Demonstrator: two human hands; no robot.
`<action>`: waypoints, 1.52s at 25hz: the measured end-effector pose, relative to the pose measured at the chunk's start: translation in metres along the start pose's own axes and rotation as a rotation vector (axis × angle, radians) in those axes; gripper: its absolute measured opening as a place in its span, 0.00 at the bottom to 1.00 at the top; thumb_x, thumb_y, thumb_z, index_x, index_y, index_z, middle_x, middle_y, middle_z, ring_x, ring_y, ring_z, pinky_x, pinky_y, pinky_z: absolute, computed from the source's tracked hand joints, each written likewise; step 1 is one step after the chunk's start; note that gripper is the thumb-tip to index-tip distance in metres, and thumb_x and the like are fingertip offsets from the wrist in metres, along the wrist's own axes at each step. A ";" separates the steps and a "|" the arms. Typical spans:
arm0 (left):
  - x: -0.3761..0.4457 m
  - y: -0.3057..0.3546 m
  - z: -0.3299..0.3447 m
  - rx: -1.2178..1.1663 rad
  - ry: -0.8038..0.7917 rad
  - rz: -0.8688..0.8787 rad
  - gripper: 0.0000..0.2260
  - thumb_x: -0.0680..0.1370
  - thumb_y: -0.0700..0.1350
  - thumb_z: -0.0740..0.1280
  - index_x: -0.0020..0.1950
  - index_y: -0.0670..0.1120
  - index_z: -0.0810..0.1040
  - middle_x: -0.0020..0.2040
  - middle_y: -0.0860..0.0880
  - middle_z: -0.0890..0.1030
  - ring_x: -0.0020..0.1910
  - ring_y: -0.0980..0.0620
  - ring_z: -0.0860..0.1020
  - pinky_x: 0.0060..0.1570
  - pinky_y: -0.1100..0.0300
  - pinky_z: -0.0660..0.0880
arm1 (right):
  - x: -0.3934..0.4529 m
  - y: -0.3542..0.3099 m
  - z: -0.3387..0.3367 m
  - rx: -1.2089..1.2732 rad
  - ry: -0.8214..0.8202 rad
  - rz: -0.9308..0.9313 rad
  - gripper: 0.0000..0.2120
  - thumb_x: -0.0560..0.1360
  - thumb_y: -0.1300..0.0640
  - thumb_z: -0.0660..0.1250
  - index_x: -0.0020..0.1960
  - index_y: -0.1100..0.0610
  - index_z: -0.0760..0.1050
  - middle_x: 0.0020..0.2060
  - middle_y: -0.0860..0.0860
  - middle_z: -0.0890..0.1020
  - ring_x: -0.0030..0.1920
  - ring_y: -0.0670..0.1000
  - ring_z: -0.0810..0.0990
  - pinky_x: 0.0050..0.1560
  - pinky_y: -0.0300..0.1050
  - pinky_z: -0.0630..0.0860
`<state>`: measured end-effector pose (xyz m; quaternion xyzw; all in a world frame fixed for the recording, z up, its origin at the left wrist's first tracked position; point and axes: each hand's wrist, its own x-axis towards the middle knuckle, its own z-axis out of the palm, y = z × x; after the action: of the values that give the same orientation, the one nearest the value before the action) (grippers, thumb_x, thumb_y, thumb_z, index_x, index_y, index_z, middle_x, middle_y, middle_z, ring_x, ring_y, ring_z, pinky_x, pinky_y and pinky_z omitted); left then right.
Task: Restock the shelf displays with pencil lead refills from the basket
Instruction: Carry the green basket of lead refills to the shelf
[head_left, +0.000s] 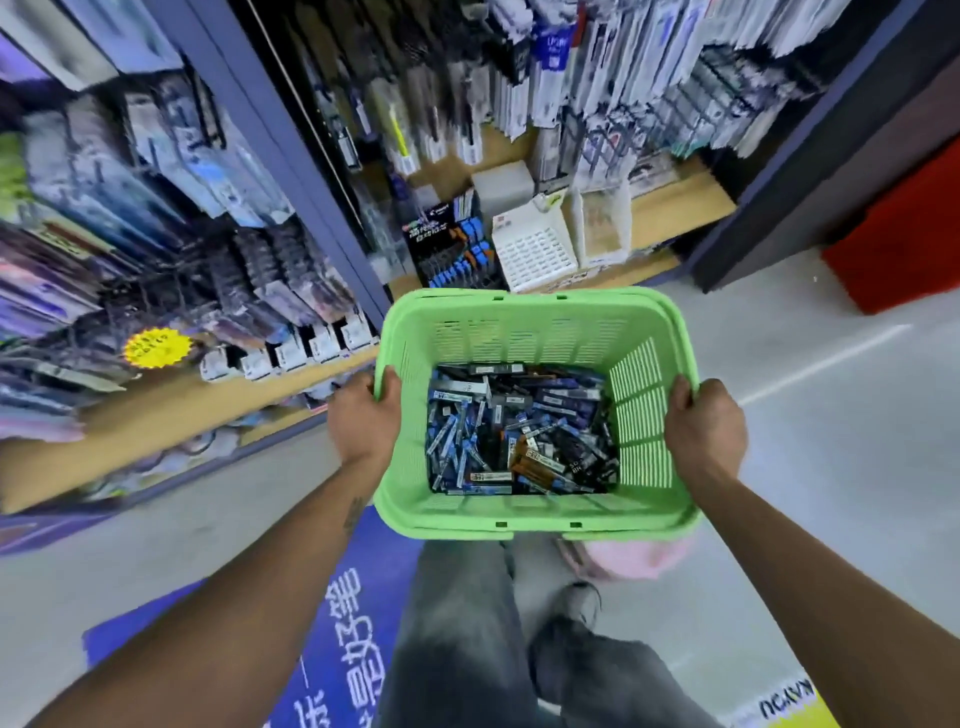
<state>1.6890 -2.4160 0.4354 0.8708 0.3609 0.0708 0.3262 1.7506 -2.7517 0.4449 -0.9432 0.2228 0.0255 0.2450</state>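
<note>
Basket: green slotted plastic basket (535, 332), held out in front of me above the floor, level with the low shelf.
Hands: my left hand (363, 418) clamps the basket's left rim, my right hand (704, 423) the right rim; well apart, fingers curled over the edges.
Refills: loose heap of slim blue, black and orange pencil lead refill cases (519, 431) in the basket bottom; label print too small to read.
Shelf: tan wooden shelf board (675, 202) ahead with a white gridded display box (535, 249) and a black rack of blue-capped packs (452, 249); hanging carded stock above, blurred.
Writing: yellow starburst price tag (156, 347), unreadable; blue floor sticker (337, 623) with white Chinese characters.
Floor: pale grey floor (805, 364); red block (904, 228) at right.
</note>
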 end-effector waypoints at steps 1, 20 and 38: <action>0.004 -0.002 0.006 0.013 0.017 -0.018 0.20 0.82 0.49 0.63 0.32 0.44 0.67 0.27 0.45 0.71 0.26 0.45 0.70 0.27 0.57 0.59 | 0.013 -0.004 0.005 -0.014 -0.017 -0.018 0.18 0.83 0.48 0.56 0.44 0.62 0.68 0.45 0.67 0.79 0.46 0.67 0.79 0.43 0.55 0.71; 0.068 -0.029 0.166 0.018 0.160 -0.419 0.18 0.81 0.48 0.63 0.34 0.44 0.66 0.25 0.50 0.68 0.24 0.47 0.67 0.26 0.61 0.57 | 0.204 -0.050 0.168 -0.138 -0.192 -0.368 0.17 0.84 0.54 0.57 0.42 0.65 0.70 0.30 0.57 0.72 0.30 0.57 0.72 0.31 0.41 0.61; 0.126 -0.139 0.451 0.244 0.041 -0.573 0.19 0.83 0.55 0.58 0.39 0.43 0.73 0.30 0.48 0.72 0.28 0.47 0.70 0.30 0.57 0.63 | 0.361 0.069 0.431 -0.446 -0.325 -0.369 0.21 0.79 0.46 0.61 0.50 0.65 0.78 0.44 0.65 0.82 0.44 0.66 0.82 0.45 0.53 0.75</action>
<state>1.8611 -2.4909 -0.0151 0.7647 0.6041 -0.0503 0.2186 2.0721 -2.7493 -0.0214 -0.9817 -0.0050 0.1790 0.0653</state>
